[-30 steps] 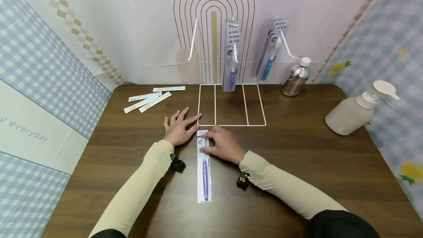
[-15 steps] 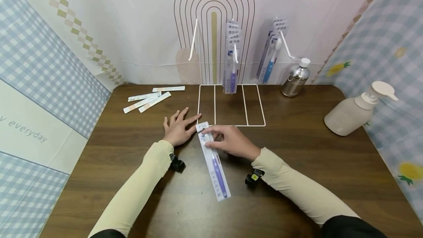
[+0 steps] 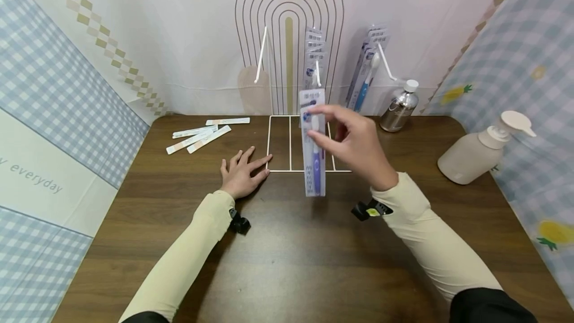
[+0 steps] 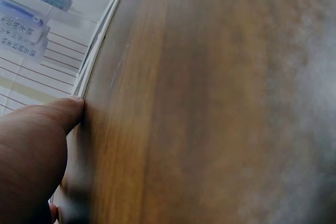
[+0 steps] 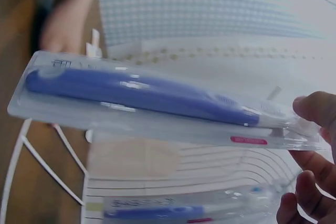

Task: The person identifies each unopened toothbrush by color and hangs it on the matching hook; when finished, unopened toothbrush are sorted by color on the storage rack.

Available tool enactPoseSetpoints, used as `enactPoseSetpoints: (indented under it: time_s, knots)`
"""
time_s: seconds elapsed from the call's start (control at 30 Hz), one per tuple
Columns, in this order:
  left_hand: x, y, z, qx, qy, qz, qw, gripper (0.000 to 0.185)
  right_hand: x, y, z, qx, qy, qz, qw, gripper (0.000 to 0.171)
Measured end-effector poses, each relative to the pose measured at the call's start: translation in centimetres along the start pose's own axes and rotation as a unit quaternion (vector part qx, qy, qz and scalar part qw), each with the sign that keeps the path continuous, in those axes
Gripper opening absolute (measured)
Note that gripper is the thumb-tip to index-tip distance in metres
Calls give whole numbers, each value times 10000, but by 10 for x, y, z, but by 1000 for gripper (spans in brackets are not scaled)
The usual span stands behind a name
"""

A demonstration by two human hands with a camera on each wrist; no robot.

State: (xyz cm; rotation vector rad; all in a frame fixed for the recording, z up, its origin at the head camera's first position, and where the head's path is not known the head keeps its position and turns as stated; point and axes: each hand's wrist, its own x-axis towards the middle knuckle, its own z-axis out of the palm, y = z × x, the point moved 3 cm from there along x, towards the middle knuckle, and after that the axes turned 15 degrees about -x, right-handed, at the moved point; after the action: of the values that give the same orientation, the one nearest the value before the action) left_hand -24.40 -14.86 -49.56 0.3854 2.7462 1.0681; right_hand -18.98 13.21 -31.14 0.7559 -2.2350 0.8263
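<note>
My right hand (image 3: 358,138) pinches a purple toothbrush in a clear blister pack (image 3: 316,163) near its upper end. The pack hangs upright above the table, just in front of the middle hook (image 3: 318,74), where several purple toothbrush packs (image 3: 315,46) hang. In the right wrist view the thumb and fingers grip the head end of the toothbrush pack (image 5: 142,95). My left hand (image 3: 243,173) lies spread on the table, its fingertips at the left front corner of the white wire rack base (image 3: 290,143). The left wrist view shows its thumb (image 4: 63,111) against the wire.
To the right hang blue toothbrush packs (image 3: 365,74) on another hook; the left hook (image 3: 261,56) bears nothing. Several thin white sachets (image 3: 202,136) lie at the back left. A silver bottle (image 3: 399,108) and a beige pump bottle (image 3: 475,153) stand on the right.
My right hand has lifted the purple toothbrush pack off the table, turned it upright and carried it right and toward the middle hook. The left hand has stayed put.
</note>
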Motion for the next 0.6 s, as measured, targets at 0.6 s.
enactPoseSetpoints:
  time_s: [0.6]
  knots:
    - [0, -1, 1, -6, -3, -26, 10000, 51, 32, 37, 11, 136, 18, 1120, 9936, 38]
